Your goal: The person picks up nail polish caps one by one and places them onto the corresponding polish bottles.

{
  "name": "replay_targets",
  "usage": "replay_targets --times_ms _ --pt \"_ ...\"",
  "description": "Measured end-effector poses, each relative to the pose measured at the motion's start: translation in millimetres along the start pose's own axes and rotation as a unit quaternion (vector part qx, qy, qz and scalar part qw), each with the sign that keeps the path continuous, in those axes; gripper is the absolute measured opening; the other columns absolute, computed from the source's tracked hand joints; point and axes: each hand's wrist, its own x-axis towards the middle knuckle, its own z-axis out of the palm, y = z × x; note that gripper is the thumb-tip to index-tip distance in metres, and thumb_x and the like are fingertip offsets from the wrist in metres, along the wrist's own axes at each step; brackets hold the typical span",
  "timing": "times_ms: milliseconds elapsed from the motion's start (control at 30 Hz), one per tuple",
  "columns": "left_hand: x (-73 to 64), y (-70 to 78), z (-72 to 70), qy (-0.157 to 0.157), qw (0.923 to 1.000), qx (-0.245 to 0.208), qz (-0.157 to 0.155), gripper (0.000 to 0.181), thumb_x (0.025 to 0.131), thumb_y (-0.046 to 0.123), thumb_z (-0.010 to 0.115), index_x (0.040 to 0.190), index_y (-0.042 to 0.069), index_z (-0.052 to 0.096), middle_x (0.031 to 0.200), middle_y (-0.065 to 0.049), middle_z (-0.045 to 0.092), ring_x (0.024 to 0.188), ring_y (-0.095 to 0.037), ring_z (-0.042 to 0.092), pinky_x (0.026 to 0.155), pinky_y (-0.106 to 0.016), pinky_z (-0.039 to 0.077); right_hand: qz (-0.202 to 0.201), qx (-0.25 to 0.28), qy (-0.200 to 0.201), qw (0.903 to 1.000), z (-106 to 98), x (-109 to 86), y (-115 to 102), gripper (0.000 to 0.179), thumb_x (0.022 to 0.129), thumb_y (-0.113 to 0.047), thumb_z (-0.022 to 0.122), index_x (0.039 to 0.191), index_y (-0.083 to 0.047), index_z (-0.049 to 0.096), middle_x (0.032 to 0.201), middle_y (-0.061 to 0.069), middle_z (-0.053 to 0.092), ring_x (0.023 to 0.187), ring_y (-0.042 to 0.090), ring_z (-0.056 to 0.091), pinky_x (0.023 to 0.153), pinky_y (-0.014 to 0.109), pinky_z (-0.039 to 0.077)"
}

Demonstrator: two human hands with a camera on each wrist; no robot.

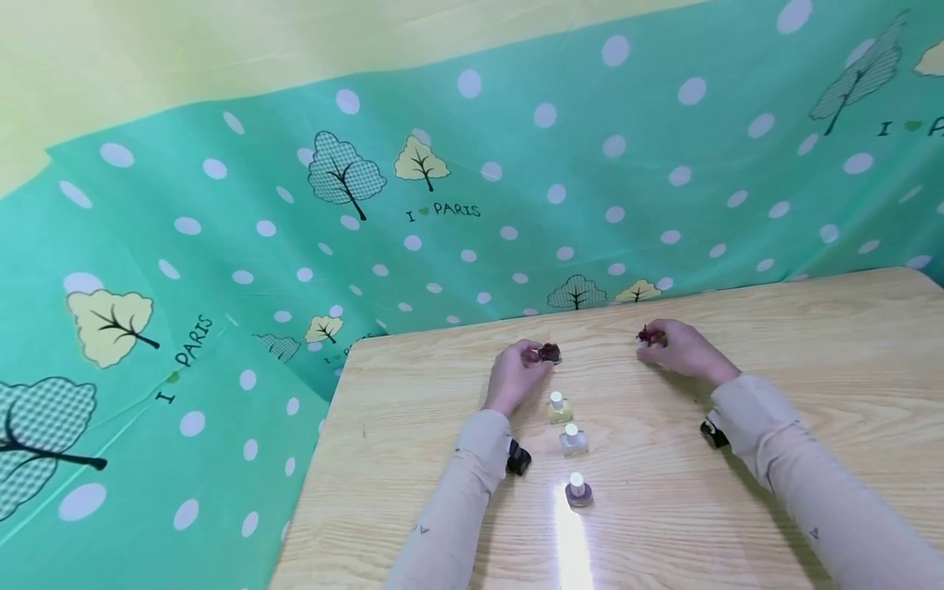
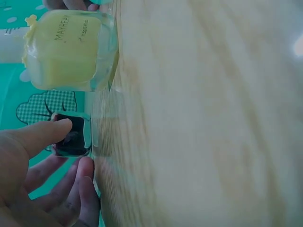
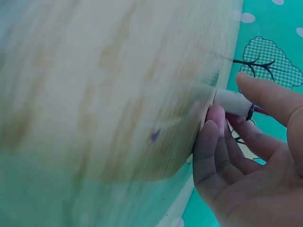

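Observation:
My left hand (image 1: 514, 378) is at the far part of the table and holds a small glass nail polish bottle (image 2: 75, 137) of dark red polish, with its cap off. The thumb lies across the bottle's near face and the other fingers are on its far side, close to the tabletop. Off to the right, my right hand (image 1: 686, 348) holds the white brush cap (image 3: 232, 102) between thumb and fingers. The cap is upside down, its white end by the table and its dark red brush side pointing up. A yellow nail polish bottle (image 1: 560, 410) with a white cap stands just nearer than the left hand.
Nearer on the wooden table (image 1: 634, 508) stand a clear, pale nail polish bottle (image 1: 573, 441) and a purple one (image 1: 578, 492), both white-capped, in a row with the yellow bottle. A green dotted curtain (image 1: 516, 246) hangs along the table's far edge and left side.

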Motion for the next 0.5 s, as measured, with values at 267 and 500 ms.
replay_targets --times_ms 267,500 --pt "2.7 0.3 0.2 0.006 1.0000 0.004 0.001 0.030 0.088 0.023 0.076 0.115 0.013 0.069 0.104 -0.002 0.071 0.084 -0.011 0.063 0.076 -0.027 0.054 0.004 -0.003 0.014 0.9999 -2.0 -0.4 1.8 0.028 0.094 -0.014 0.065 0.111 0.008 0.062 0.103 0.020 0.064 0.088 0.027 0.060 0.075 0.038 0.054" --pt "-1.9 -1.7 -0.8 0.007 0.9998 -0.016 -0.012 0.028 0.088 0.024 0.076 0.114 0.015 0.070 0.111 -0.002 0.071 0.086 -0.010 0.065 0.074 -0.025 0.054 -0.004 -0.003 0.008 1.0000 -1.7 -3.7 0.2 0.029 0.094 -0.019 0.067 0.109 0.006 0.063 0.101 0.019 0.065 0.088 0.026 0.060 0.073 0.034 0.053"
